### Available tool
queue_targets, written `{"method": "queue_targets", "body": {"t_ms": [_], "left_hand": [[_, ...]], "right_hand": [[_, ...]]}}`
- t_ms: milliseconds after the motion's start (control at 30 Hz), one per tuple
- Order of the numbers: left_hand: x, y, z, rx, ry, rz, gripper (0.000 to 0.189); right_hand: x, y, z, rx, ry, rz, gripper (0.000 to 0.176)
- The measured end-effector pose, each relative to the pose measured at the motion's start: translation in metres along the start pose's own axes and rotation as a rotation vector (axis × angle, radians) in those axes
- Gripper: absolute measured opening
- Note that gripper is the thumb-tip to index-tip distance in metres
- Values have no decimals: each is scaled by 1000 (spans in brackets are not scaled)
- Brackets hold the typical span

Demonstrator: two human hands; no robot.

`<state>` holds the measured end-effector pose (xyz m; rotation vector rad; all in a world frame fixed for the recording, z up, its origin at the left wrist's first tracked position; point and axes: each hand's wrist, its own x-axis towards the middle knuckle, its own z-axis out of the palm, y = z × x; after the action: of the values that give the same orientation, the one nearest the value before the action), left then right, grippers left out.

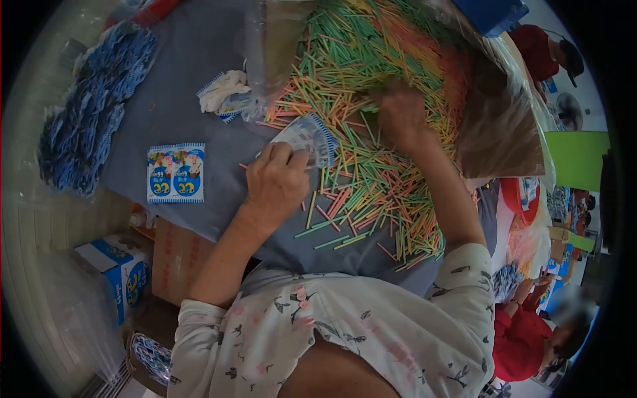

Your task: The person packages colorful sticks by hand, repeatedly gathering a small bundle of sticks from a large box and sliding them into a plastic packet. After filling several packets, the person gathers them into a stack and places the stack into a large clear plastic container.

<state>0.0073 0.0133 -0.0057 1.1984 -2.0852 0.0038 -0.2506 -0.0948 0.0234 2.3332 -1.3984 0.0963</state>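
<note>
Small packet (310,138): held at the near edge of the coloured sticks (371,172), over the grey cloth (186,79).
Left hand (275,182): closed round it, pinched by fingers and thumb.
Right hand (400,113): pressed into the sticks (grasp cannot be told).

Grey surface (192,60) noted. On it:
- 9 o'clock: one printed blue-and-white packet (176,172), lying flat.
- 10 o'clock: heap of blue-and-white packets (86,113).
- 11 o'clock: crumpled white wad (224,89).

Below the surface edge, 8 o'clock: blue-and-white box (123,272) just beside a brown carton (176,255).

- 1 o'clock: blue crate (491,13).
- 2 o'clock: person in red (534,46).
- 4 o'clock: second person in red (521,345).
</note>
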Motion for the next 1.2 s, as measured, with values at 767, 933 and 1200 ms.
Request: {"method": "queue_targets", "body": {"t_ms": [767,933,1200], "left_hand": [[-4,-13,-32,-303,-109,-139,15],[5,-23,-27,-524,42,-223,14],[24,10,-3,-1032,148,-321,11]], "right_hand": [[-15,-10,12,2008,325,760,30],[-22,-12,-24,2298,496,498,38],[3,-79,-91,1925,583,115,42]]}}
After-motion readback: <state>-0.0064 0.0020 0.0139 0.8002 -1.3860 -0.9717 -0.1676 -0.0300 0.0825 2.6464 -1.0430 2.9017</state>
